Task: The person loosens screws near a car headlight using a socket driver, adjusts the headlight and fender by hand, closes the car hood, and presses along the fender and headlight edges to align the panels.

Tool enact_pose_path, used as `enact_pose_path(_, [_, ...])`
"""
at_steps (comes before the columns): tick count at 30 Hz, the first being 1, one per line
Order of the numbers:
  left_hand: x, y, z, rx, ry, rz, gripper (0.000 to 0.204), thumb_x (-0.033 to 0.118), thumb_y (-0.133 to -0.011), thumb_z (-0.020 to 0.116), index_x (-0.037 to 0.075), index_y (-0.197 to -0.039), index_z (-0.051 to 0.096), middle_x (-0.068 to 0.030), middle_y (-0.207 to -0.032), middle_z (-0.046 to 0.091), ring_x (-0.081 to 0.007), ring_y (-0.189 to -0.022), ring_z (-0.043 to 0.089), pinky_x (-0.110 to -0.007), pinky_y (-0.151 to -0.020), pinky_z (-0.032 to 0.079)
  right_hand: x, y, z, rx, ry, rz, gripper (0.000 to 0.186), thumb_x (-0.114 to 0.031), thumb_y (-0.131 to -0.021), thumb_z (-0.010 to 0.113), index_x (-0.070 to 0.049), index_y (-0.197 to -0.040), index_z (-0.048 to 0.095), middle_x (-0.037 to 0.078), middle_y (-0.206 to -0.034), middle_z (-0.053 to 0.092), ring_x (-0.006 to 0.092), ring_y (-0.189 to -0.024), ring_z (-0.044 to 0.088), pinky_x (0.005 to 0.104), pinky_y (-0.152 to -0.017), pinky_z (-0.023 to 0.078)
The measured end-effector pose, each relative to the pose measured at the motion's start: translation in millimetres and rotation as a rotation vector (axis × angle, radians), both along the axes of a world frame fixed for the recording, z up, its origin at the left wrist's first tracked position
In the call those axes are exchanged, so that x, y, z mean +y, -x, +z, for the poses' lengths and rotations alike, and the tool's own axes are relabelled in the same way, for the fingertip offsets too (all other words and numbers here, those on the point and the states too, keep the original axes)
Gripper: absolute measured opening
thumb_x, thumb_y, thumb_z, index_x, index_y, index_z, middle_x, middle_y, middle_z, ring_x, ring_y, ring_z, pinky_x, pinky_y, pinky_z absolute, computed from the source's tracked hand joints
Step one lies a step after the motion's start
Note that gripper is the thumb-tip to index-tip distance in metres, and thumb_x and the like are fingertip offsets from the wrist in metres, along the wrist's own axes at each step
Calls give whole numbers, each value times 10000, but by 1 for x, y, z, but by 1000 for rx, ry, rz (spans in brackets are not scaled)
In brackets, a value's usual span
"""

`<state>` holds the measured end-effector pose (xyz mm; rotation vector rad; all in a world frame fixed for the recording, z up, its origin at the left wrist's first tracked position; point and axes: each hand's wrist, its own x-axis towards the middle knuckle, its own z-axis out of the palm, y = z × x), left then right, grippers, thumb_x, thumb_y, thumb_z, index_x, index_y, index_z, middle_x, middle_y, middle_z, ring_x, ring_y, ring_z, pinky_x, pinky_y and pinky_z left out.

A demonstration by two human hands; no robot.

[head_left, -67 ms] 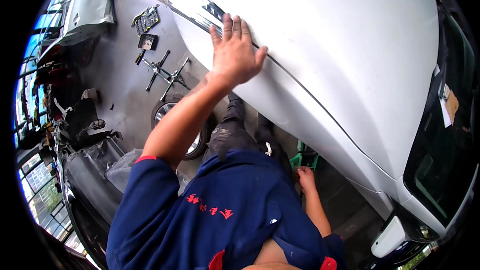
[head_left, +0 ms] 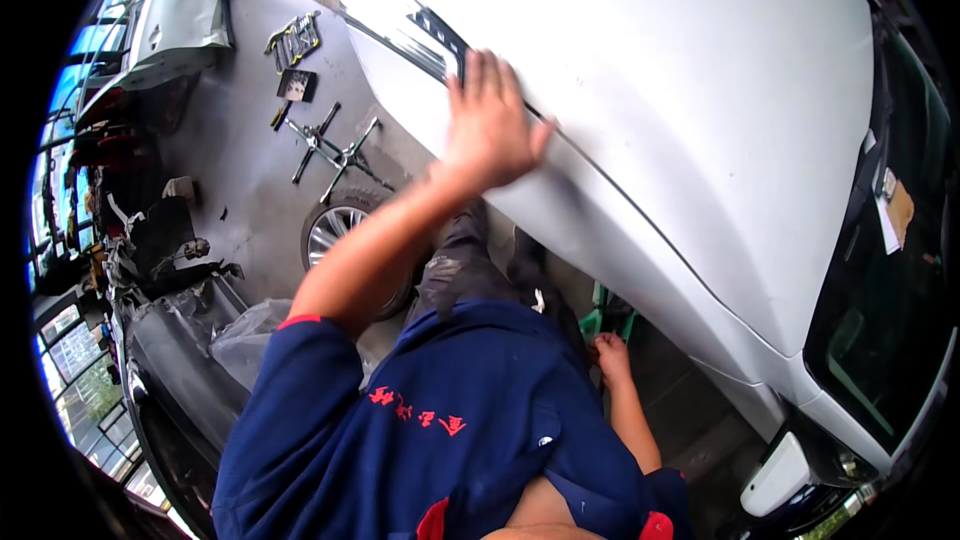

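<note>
My left hand [head_left: 492, 130] lies flat on the white car's front fender [head_left: 580, 195], palm down with fingers stretched. It is at the seam beside the hood [head_left: 700, 100], just behind the headlight [head_left: 400, 20], and slightly blurred. Low at my side, my right hand [head_left: 610, 355] has its fingers curled together. Whatever they hold, if anything, is hidden. Just beyond that hand, partly under the car, stands a green metal frame [head_left: 600, 320]; I cannot tell whether they touch.
A wheel [head_left: 335, 230] lies on the floor left of my legs, near a four-armed metal stand [head_left: 332, 150]. Farther off are an open tool case [head_left: 293, 42] and a small tray [head_left: 296, 85]. Car parts under plastic sheeting [head_left: 240, 330] stand left. A side mirror [head_left: 775, 475] juts out at lower right.
My left hand has slid a short way right and nearer along the fender seam, away from the headlight, uncovering more of it. My right hand stays in place.
</note>
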<state>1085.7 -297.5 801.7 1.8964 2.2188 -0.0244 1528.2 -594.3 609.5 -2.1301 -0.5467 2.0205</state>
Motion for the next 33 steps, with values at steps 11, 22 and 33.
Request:
enact_pose_path(11, [-1, -47, -19, -244, -220, -273, 758, 427, -1052, 476, -132, -1550, 360, -383, -1654, 273, -544, -1569, 208, -598, -1302, 152, 8, -17, 6, -69, -133, 75, 149, -119, -1012, 639, -52, -1131, 699, 46, -945, 708, 137, -766, 625, 291, -705, 515])
enact_pose_path(22, [19, -54, -51, -368, -541, 75, 652, 392, -1040, 510, -105, -1461, 523, -464, -1496, 439, -618, -1435, 378, -639, -1257, 234, 26, 9, 32, -106, -276, 181, 129, -108, -992, 666, -23, -1066, 729, 20, -949, 707, 122, -851, 638, 316, -784, 531])
enact_pose_path(33, [-145, 128, -41, -786, -15, 352, 485, 327, -975, 615, 9, -1339, 658, -278, -1266, 698, -412, -1186, 677, -487, -993, 557, 170, 287, 101, 225, -427, 786, 204, -43, -890, 770, -57, -886, 566, -13, -770, 546, 94, -669, 526, 267, -584, 430])
